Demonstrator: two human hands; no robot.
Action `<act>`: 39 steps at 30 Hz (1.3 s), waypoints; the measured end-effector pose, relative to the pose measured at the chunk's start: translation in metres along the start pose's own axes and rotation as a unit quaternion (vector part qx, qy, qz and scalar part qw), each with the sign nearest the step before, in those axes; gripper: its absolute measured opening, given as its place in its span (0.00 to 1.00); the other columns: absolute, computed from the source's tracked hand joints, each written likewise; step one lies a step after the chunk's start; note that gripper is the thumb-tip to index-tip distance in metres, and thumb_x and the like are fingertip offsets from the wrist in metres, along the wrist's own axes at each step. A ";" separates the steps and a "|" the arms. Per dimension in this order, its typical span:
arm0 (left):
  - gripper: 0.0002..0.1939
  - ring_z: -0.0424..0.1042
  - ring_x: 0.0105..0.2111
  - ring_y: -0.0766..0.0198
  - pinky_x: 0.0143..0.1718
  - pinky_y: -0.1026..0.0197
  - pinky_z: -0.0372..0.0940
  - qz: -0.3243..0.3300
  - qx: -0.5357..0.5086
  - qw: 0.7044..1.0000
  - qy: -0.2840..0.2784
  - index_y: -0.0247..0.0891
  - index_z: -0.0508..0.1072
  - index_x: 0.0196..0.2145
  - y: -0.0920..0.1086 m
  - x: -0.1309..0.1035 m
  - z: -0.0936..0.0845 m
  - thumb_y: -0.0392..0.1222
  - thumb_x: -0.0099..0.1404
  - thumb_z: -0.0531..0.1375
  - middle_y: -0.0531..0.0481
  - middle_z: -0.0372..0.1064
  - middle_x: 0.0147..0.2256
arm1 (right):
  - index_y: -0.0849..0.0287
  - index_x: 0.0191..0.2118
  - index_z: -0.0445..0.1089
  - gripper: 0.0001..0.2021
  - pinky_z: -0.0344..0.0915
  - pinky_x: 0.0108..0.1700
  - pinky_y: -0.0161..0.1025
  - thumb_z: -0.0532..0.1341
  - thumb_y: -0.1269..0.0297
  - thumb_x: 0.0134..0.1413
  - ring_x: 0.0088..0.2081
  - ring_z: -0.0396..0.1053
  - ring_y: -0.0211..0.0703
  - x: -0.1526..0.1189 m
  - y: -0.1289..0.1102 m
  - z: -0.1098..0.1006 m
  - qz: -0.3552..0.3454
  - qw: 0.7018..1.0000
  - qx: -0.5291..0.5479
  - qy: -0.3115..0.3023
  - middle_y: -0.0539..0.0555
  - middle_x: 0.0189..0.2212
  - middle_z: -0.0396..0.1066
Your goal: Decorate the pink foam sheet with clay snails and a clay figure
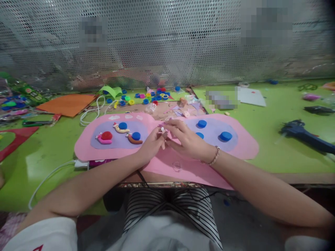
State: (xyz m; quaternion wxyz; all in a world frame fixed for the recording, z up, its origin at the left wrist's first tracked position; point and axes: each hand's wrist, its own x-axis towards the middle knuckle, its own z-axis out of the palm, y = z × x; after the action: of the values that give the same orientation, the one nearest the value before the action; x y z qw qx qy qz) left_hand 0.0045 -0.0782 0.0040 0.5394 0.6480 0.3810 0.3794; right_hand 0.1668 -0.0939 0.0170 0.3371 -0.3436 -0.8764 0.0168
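Note:
Close together over the middle of a pink foam sheet (246, 139), both my hands have their fingers drawn in. Between the fingertips of my left hand (153, 143) shows a small piece with a white ball (162, 129) and dark and purple bits; its kind is unclear. My right hand (184, 137) curls against the same spot, its fingertips partly hidden. Left of them, on a lilac patch (117, 139), lie clay snails with bottle-cap shells: a pink one (104, 141), a cream one (121, 130) and a brown one (135, 141). Blue bottle caps (225, 136) sit on the right-hand lilac patch.
Loose caps (145, 101) and scraps cover the back of the green table (272, 153). A glue gun (309, 136) lies at the right. Orange sheet (69, 104), white cable (90, 113) and green bottle (27, 91) are left. A perforated metal panel (167, 45) stands behind.

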 end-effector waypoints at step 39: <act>0.15 0.57 0.23 0.73 0.27 0.66 0.53 0.049 -0.026 0.998 0.024 0.39 0.52 0.27 -0.008 0.001 -0.001 0.42 0.56 0.59 0.60 0.50 0.22 | 0.59 0.40 0.61 0.06 0.66 0.40 0.42 0.54 0.71 0.55 0.39 0.64 0.42 0.002 0.000 -0.005 -0.016 0.997 0.030 0.075 0.56 0.36 0.64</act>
State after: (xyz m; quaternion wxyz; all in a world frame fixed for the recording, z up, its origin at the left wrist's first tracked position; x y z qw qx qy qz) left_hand 0.0037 -0.0760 -0.0037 0.5274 0.6424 0.3518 0.4305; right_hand 0.1689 -0.0939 0.0222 0.4125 -0.3192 -0.8531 0.0121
